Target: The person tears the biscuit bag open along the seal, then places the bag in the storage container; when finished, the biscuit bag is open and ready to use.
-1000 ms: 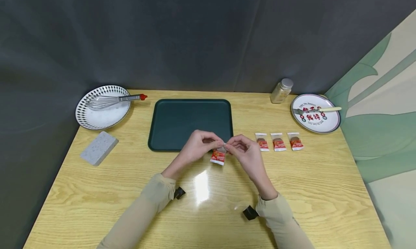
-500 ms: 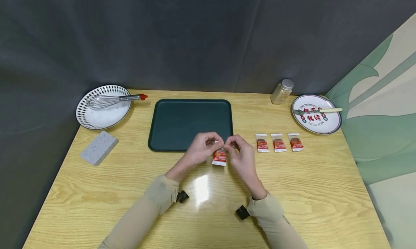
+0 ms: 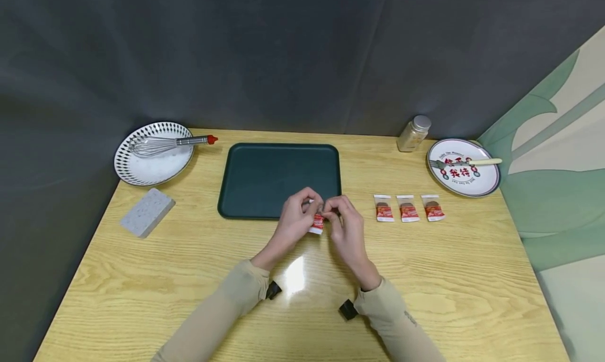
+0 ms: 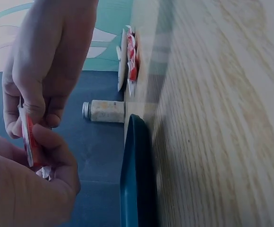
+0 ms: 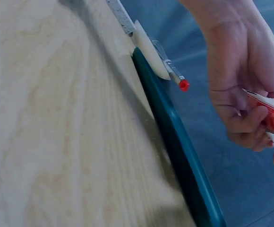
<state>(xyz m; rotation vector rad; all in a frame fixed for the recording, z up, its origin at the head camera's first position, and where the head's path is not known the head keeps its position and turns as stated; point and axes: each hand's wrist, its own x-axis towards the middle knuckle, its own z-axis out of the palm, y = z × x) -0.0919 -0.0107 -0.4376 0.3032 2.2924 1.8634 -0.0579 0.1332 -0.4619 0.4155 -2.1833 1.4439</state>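
A small red-and-clear snack packet (image 3: 317, 224) is held up between both hands, close over the front right edge of the dark green tray (image 3: 283, 181). My left hand (image 3: 294, 216) grips it by its side, thumb and fingers covering much of the wrapper. At its upper end my right hand (image 3: 348, 226) pinches with thumb and forefinger, the fingertips of both hands side by side. In the left wrist view the packet (image 4: 29, 137) appears edge-on, and in the right wrist view its red face and white end show on the packet (image 5: 273, 118). Whether the wrapper is torn I cannot tell.
Three similar packets (image 3: 407, 209) lie in a row to the right. Behind them stand a lidded jar (image 3: 413, 134) and a plate (image 3: 458, 184) bearing a fork (image 3: 477, 162). At left, a whisk (image 3: 158, 145) rests on a patterned plate (image 3: 156, 175), near a grey block (image 3: 147, 213).
The right forearm has swung inward to the left, bringing the hands closer together. Less of the packet shows now, as the left hand covers more of it. The view has shifted slightly.
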